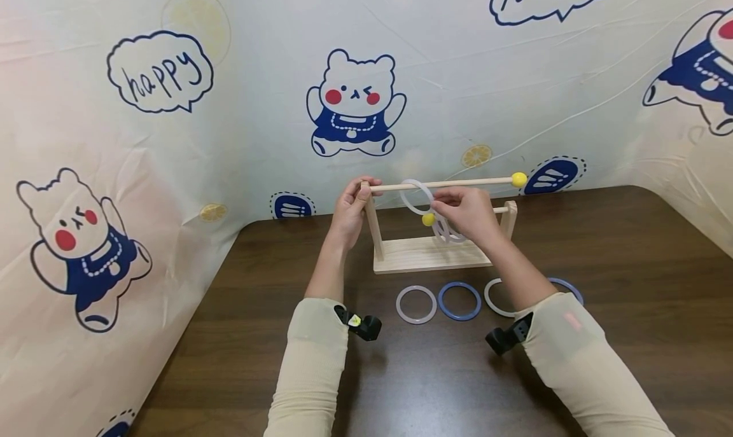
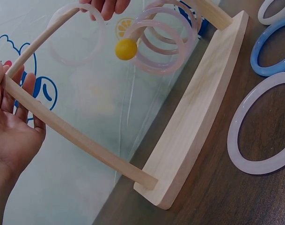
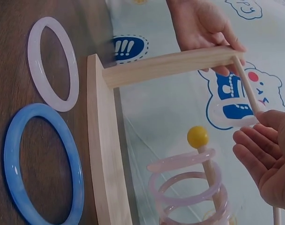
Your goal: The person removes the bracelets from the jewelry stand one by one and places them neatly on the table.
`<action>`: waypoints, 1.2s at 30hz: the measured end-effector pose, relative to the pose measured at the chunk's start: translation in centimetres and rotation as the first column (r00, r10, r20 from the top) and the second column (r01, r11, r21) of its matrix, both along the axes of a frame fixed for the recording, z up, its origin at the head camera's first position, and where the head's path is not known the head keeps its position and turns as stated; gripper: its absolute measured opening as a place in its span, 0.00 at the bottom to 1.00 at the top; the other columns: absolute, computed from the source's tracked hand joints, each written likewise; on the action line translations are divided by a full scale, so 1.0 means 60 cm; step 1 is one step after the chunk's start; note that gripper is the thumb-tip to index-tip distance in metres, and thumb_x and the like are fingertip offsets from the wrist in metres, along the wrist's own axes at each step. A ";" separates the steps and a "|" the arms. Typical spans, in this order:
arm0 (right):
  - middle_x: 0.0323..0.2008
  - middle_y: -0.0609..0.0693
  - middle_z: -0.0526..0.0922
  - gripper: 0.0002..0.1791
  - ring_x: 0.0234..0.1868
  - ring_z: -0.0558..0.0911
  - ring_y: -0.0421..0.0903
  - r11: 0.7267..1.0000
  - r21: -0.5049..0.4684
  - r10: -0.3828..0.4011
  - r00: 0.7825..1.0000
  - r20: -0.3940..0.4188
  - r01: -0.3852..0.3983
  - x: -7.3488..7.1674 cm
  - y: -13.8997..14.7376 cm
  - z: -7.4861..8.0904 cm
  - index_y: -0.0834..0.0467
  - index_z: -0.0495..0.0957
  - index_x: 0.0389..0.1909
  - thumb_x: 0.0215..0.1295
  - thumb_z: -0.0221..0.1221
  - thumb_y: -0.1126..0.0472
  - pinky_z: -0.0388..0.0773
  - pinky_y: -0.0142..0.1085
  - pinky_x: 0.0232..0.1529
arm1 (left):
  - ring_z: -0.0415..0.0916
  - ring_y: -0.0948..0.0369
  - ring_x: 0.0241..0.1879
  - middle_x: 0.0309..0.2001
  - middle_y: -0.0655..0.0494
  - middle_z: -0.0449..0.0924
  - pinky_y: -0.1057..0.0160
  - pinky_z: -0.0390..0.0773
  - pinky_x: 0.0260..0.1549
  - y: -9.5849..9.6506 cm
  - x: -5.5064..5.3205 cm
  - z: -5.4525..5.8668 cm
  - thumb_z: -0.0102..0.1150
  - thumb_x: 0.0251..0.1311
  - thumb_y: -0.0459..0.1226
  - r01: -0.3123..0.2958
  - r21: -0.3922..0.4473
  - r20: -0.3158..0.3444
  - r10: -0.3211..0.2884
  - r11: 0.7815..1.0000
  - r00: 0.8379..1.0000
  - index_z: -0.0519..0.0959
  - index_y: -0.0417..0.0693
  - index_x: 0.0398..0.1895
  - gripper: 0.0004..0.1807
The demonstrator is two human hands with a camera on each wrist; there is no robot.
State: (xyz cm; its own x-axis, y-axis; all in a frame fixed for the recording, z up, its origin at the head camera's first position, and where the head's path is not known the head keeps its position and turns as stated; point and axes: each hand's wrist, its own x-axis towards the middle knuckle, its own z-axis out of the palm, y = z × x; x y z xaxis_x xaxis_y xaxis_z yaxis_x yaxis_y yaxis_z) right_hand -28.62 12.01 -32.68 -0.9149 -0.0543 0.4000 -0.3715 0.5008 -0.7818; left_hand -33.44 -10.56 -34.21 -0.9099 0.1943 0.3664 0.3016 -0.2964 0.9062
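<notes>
A wooden stand (image 1: 426, 256) with two posts stands on the table. My left hand (image 1: 349, 214) grips the top of its left post (image 2: 81, 133), thumb on the near side and fingers behind. From this post an upper rod (image 1: 469, 182) runs right to a yellow ball end. A translucent white ring (image 2: 100, 40) hangs round that rod, and my right hand (image 1: 469, 211) pinches its right edge. Several pale pink rings (image 3: 186, 201) hang on the lower rod, which ends in a yellow ball (image 2: 126, 49). My right hand partly hides these rings in the head view.
In front of the stand lie a pale pink ring (image 1: 416, 322), a blue ring (image 1: 460, 319), a white ring (image 1: 488, 297) and another blue ring (image 1: 572, 287). My right forearm covers part of the last two. A patterned cloth (image 1: 258, 106) hangs behind the table.
</notes>
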 end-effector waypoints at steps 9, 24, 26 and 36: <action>0.31 0.58 0.84 0.10 0.33 0.84 0.50 1.000 0.001 0.008 0.999 -0.032 -0.008 0.000 -0.007 -0.001 0.65 0.82 0.38 0.59 0.62 0.63 0.78 0.40 0.32 | 0.73 0.60 0.42 0.42 0.61 0.79 0.49 0.56 0.56 0.001 0.000 0.001 0.45 0.68 0.35 -0.002 0.004 0.025 0.002 1.000 1.000 0.74 0.50 0.43 0.07; 0.30 0.57 0.84 0.09 0.31 0.83 0.49 0.999 -0.024 -0.044 0.995 -0.086 0.042 0.012 -0.002 0.006 0.65 0.82 0.38 0.59 0.62 0.64 0.77 0.36 0.29 | 0.74 0.62 0.41 0.43 0.61 0.79 0.59 0.62 0.51 0.002 -0.003 -0.002 0.45 0.68 0.35 -0.013 -0.001 0.020 0.013 1.000 1.000 0.73 0.50 0.44 0.07; 0.31 0.57 0.84 0.09 0.31 0.84 0.49 0.999 -0.032 -0.045 0.994 -0.096 0.042 0.014 0.000 0.006 0.65 0.82 0.38 0.59 0.62 0.65 0.77 0.37 0.30 | 0.74 0.62 0.41 0.43 0.61 0.79 0.59 0.62 0.51 0.002 -0.003 -0.002 0.45 0.68 0.36 -0.013 -0.004 0.021 0.013 1.000 1.000 0.74 0.50 0.44 0.07; 0.32 0.56 0.84 0.09 0.32 0.84 0.48 0.996 -0.063 -0.069 0.988 -0.139 0.061 0.022 0.004 0.006 0.64 0.82 0.39 0.58 0.63 0.65 0.76 0.30 0.30 | 0.74 0.62 0.41 0.43 0.61 0.79 0.47 0.54 0.57 0.003 -0.003 0.000 0.45 0.68 0.36 -0.008 -0.002 0.020 0.008 1.000 1.000 0.73 0.48 0.44 0.08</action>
State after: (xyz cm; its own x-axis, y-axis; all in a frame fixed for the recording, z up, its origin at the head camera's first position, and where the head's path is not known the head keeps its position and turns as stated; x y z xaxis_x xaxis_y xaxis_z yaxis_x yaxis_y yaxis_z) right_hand -27.30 12.23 -32.35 -0.8499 0.0308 0.5261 -0.4484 0.4822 -0.7526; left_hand -33.61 -10.35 -34.24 -0.9184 0.1879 0.3482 0.2861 -0.2926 0.9124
